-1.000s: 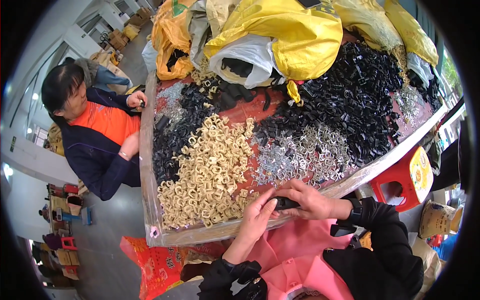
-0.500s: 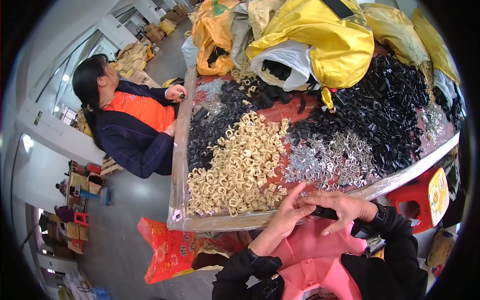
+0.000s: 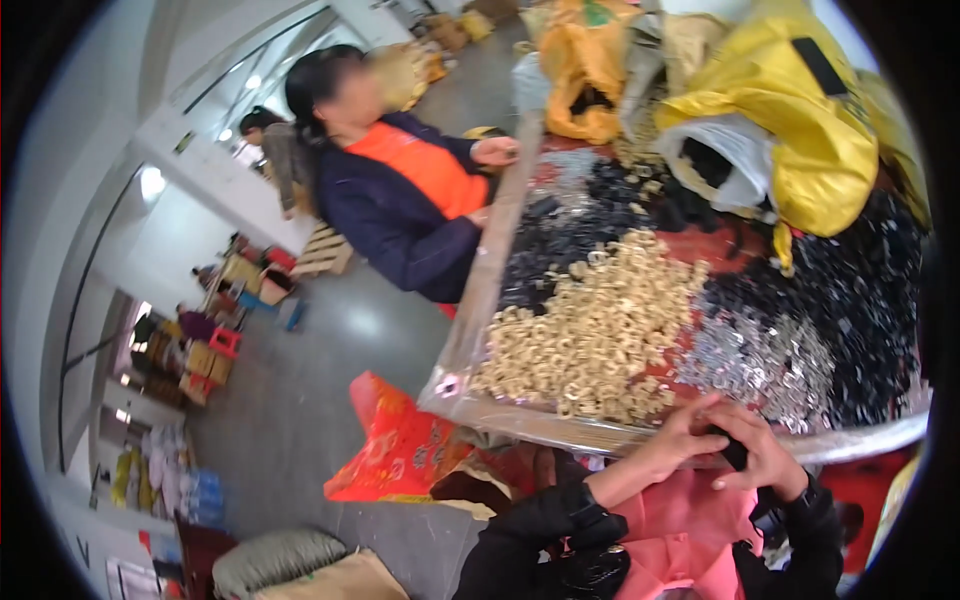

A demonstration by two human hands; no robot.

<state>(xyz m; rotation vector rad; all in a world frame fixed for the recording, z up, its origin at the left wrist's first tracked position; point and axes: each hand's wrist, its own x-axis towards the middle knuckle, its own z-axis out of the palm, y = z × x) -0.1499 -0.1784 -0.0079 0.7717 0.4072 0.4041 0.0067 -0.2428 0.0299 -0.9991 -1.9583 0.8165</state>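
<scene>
At the table's near edge, my two hands meet round a small dark black part (image 3: 735, 453), whose exact kind is hidden by fingers and blur. My right hand (image 3: 768, 455) curls its fingers and thumb about it. My left hand (image 3: 672, 443) reaches in from the other side, with thumb and fingertips closed at the part's end. Just beyond my hands lie a heap of beige U-shaped clips (image 3: 590, 330) and a patch of shiny metal clips (image 3: 775, 360). Black plastic pieces (image 3: 860, 300) spread over the right side.
A raised rim (image 3: 530, 425) borders the red table. Yellow sacks (image 3: 825, 140) and an orange bag (image 3: 583, 70) stand at the back. A co-worker in an orange shirt (image 3: 420, 170) sits at the left side. A red printed bag (image 3: 395, 445) rests below the near-left corner.
My view has swung left, so the table sits farther right and another person shows behind the co-worker. My hands stay together on the black part, which is now more upright.
</scene>
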